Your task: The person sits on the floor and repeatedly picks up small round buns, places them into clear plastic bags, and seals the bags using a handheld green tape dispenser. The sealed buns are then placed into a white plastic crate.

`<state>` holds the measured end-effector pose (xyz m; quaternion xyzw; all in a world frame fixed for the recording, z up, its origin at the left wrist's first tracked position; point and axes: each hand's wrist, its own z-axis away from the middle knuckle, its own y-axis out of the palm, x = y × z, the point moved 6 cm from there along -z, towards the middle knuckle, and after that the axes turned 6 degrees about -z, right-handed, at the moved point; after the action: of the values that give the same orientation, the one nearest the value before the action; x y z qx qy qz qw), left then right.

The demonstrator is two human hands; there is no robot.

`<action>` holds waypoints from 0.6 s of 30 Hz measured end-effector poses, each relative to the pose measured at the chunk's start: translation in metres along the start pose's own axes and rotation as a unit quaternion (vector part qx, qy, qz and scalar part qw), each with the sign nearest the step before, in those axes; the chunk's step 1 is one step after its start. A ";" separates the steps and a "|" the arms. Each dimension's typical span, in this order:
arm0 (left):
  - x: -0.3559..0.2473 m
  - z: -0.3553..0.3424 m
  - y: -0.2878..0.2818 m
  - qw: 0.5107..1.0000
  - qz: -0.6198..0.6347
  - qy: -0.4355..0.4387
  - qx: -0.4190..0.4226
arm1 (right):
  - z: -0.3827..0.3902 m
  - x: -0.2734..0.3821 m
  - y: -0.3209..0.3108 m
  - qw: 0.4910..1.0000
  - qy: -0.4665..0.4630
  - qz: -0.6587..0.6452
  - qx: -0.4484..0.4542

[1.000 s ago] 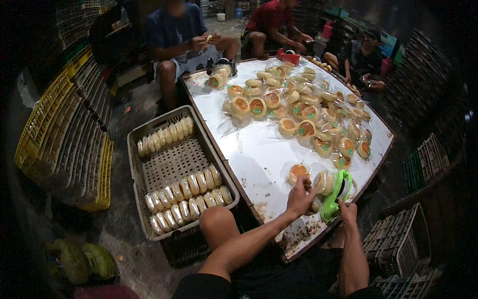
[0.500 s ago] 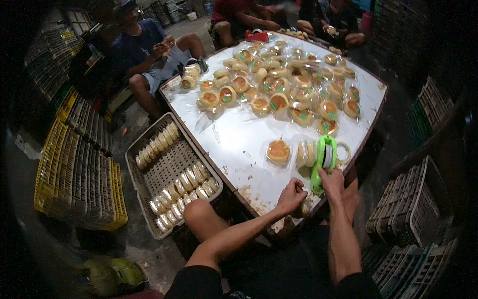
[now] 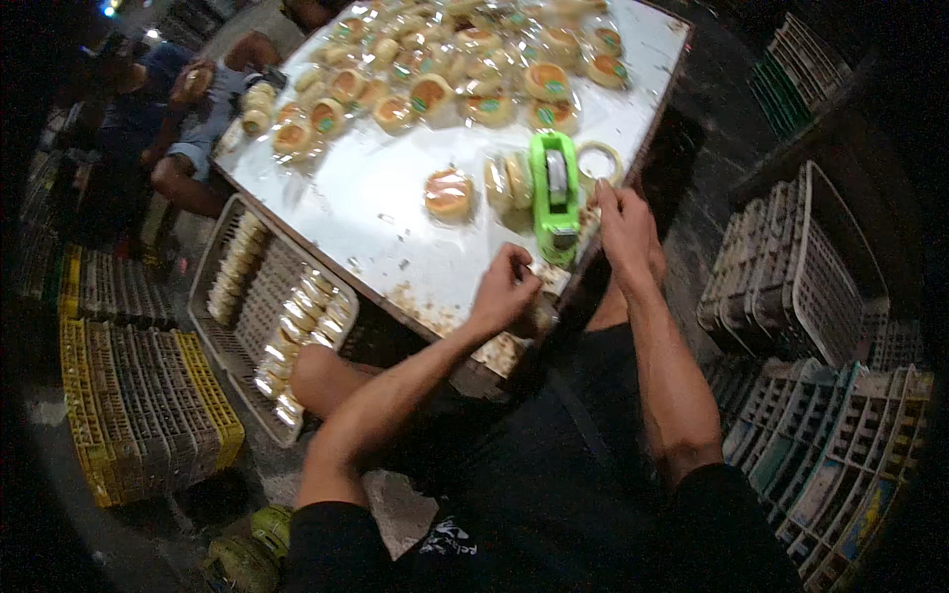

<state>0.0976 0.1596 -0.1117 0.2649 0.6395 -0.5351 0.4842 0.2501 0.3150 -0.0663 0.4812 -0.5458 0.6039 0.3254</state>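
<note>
Buns in clear plastic wrap [image 3: 449, 195] lie about the white worn surface [image 3: 361, 212]; one flat round bun with a browned top sits by itself toward the near corner, and the bright green plastic tape dispenser [image 3: 541, 198] stands upright near the right edge; a short stack of pale wrapped buns [image 3: 507, 185] is just beside the dispenser's left side, and a pale yellow ring of tape [image 3: 581, 155] lies on its other side, close to the right edge.

The left hand [image 3: 506, 290] is over the near corner, below the dispenser, with its fingers curled inward and nearly closed; a small blurred thing shows under it, but whether the hand has hold of it cannot be told. The right hand [image 3: 628, 232] is at the right edge beside the dispenser, with thumb and forefinger brought close together; it cannot be told whether anything is pinched between them.

A large heap of wrapped buns [image 3: 432, 96] fills the surface toward its far edge; beside the left edge stands a grey-brown perforated plastic crate [image 3: 265, 294], with one row of wrapped buns along its left wall and more rows near its right wall.
</note>
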 end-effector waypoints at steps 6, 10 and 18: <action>-0.015 0.005 -0.043 0.994 -0.099 0.007 0.042 | 0.004 -0.002 -0.012 0.989 -0.130 0.073 0.020; -0.003 -0.003 -0.072 0.991 -0.122 0.002 0.055 | 0.017 0.032 0.008 0.966 -0.214 0.130 0.070; 0.037 -0.005 -0.119 0.997 -0.033 -0.033 -0.058 | 0.013 0.052 0.045 0.922 -0.298 0.227 0.097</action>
<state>-0.0200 0.1234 -0.0943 0.1976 0.6617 -0.5210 0.5016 0.1952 0.2865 -0.0340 0.5311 -0.6508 0.5406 -0.0464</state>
